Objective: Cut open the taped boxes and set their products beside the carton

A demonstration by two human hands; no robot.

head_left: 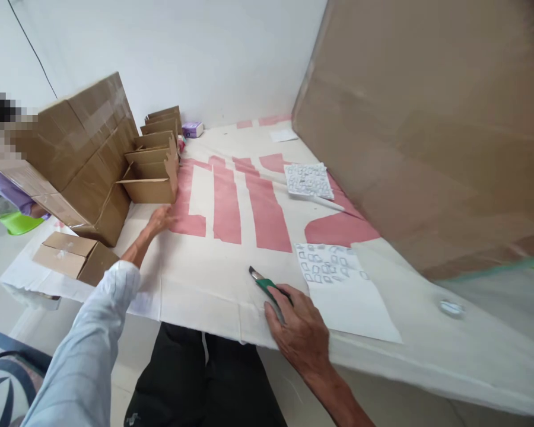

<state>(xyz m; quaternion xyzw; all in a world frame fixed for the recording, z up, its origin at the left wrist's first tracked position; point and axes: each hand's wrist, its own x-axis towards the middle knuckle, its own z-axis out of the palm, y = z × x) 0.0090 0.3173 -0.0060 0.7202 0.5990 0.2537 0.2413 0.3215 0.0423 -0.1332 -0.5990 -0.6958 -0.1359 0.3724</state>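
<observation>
A green-handled utility knife (267,287) is gripped in my right hand (302,326), its tip pointing forward and left over the white cloth. To the right of that hand lies a white sheet (360,308) with rows of small outlined items on its upper part. My left hand (161,218) reaches out low over the cloth with its fingers extended, holding nothing that shows. It is nearest to the front corner of an open cardboard box (149,191); whether it touches the box I cannot tell.
More open boxes (153,140) stand in a row behind, beside a large taped carton (95,142). A small closed box (73,255) sits at the left edge. A huge cardboard panel (427,130) leans on the right. Another covered sheet (309,181) lies on the cloth (204,267). A person's purple sleeve (9,187) shows far left.
</observation>
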